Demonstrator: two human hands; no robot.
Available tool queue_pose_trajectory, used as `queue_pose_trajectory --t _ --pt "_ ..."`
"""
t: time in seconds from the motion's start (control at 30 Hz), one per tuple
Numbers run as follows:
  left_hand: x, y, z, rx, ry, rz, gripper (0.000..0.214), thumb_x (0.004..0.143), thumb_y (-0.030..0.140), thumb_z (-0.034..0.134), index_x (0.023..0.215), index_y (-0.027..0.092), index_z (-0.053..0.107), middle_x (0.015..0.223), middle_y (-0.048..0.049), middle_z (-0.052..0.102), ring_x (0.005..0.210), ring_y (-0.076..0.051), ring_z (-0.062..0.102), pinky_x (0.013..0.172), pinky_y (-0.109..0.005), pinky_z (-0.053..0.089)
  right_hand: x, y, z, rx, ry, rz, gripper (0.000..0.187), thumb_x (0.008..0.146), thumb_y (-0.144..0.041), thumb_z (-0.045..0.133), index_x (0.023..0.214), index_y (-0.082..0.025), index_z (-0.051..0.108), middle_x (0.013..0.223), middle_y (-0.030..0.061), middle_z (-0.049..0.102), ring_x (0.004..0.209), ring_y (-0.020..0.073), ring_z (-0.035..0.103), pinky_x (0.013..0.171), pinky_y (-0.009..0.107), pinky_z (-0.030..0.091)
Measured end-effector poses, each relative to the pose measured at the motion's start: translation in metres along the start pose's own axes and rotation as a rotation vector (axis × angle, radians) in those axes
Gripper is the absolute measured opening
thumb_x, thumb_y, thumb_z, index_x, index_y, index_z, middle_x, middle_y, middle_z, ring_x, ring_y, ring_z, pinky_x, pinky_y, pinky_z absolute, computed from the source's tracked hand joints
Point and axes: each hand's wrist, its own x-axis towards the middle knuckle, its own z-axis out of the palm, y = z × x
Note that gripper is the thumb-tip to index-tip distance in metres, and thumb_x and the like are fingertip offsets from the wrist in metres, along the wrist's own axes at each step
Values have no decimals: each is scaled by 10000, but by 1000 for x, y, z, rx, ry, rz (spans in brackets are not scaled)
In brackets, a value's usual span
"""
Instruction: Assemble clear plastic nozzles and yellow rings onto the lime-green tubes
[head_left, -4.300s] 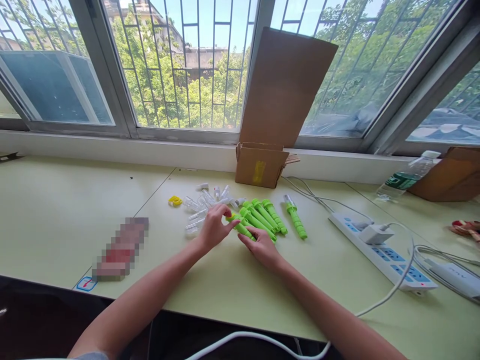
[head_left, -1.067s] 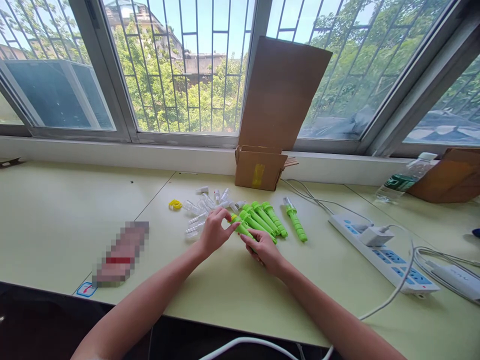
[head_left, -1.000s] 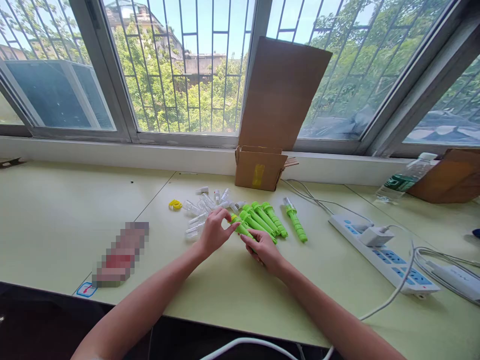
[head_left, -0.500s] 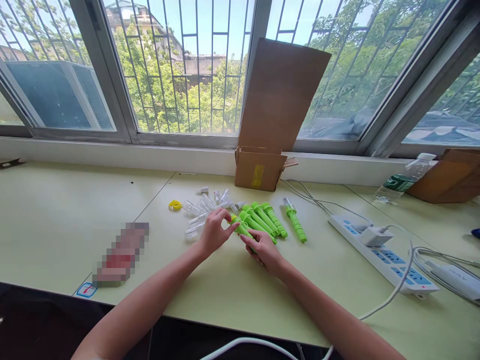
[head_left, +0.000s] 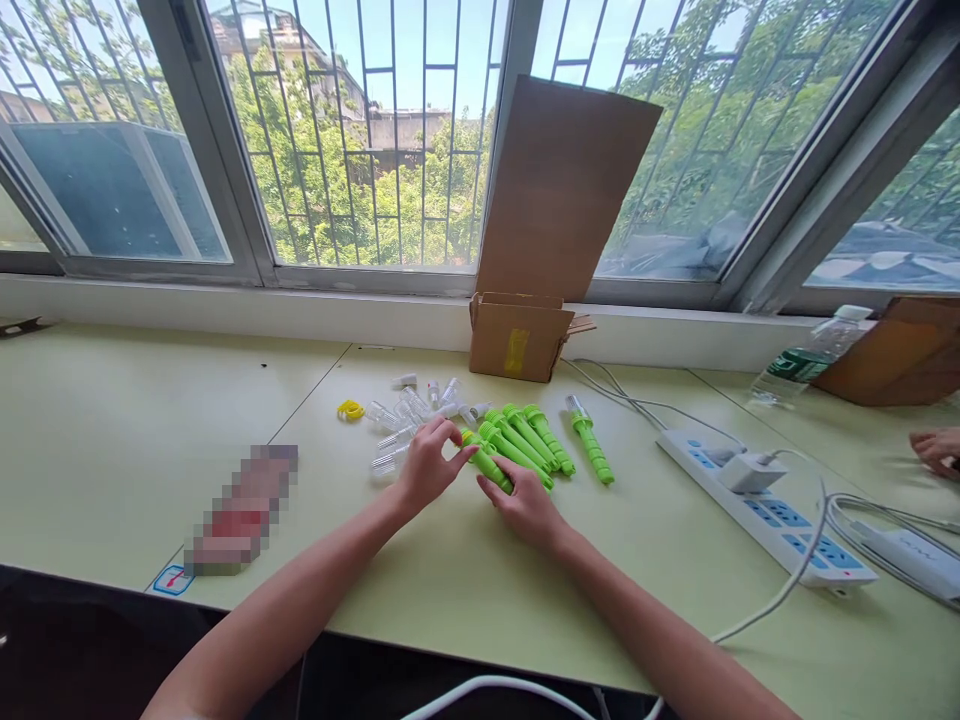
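Note:
A green ribbed plastic tube (head_left: 493,471) with a yellow ring at its upper end is held between my two hands. My left hand (head_left: 427,465) pinches the ringed end with thumb and forefinger. Around the lower part of the same tube, my right hand (head_left: 527,508) is closed, its thumb along the near side. Just beyond lie several more green tubes (head_left: 532,438) side by side. One green tube with a clear top (head_left: 592,450) lies apart on the right. Clear plastic sleeves (head_left: 385,458) are scattered behind my left hand, near some yellow rings (head_left: 350,410).
An open cardboard box (head_left: 517,340) stands against the window ledge. To the right are a white power strip (head_left: 757,510) with cables, a plastic bottle (head_left: 799,360) and another person's hand (head_left: 937,450). A pixelated item (head_left: 240,512) lies to the left.
My right hand has shifted its hold slightly, showing more of the green tube. Another person's hand has appeared at the right edge. My left hand stays almost where it was.

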Motion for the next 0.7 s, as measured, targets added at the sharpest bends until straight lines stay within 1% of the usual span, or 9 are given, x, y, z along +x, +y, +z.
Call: queue_pose_trajectory --t 0.07,0.23,0.33,0.43,0.5,0.63,0.7 --pt "-1 0 1 4 4 8 218 794 306 683 719 211 502 767 -12 613 742 -179 597 708 -311 470 0 1 0 -42 5 -21 290 842 -398 543 989 -170 646 831 41 689 710 193 597 656 289 450" --pt "-2 -2 2 12 10 14 225 794 318 684 708 210 507 763 -14 618 748 -181 601 710 -307 464 2 4 -1 -89 -10 -50 283 850 -361 521 1025 -169 636 840 40 690 714 193 601 671 288 443" --pt "-2 -2 2 22 5 15 226 791 317 687 702 210 509 762 -14 619 745 -181 600 704 -305 461 2 3 -2 -123 -41 -59 263 861 -359 498 986 -171 634 777 28 667 666 181 576 640 283 426" --pt "-2 -2 2 29 -9 13 219 792 314 684 706 210 512 764 -14 624 742 -179 600 698 -303 459 2 2 -3 -118 -58 -36 253 863 -367 493 949 -177 636 751 22 661 647 176 566 623 278 420" --pt "-2 -2 2 36 -21 7 212 792 312 683 715 211 512 765 -12 628 734 -177 599 693 -303 459 2 2 -3 -93 -52 -11 266 855 -378 509 962 -174 642 787 30 680 680 186 584 641 282 431" --pt "0 -2 2 47 -48 3 208 784 289 686 727 211 502 761 -6 625 724 -176 594 681 -302 453 2 3 -3 -28 -34 28 333 832 -389 551 1055 -163 654 955 63 709 847 233 623 757 306 458" --pt "0 -3 1 41 -56 0 208 784 281 685 728 211 497 761 -4 623 722 -175 594 676 -301 451 3 3 -3 -4 -40 36 342 828 -389 559 1065 -164 658 986 66 708 886 243 624 788 311 459"
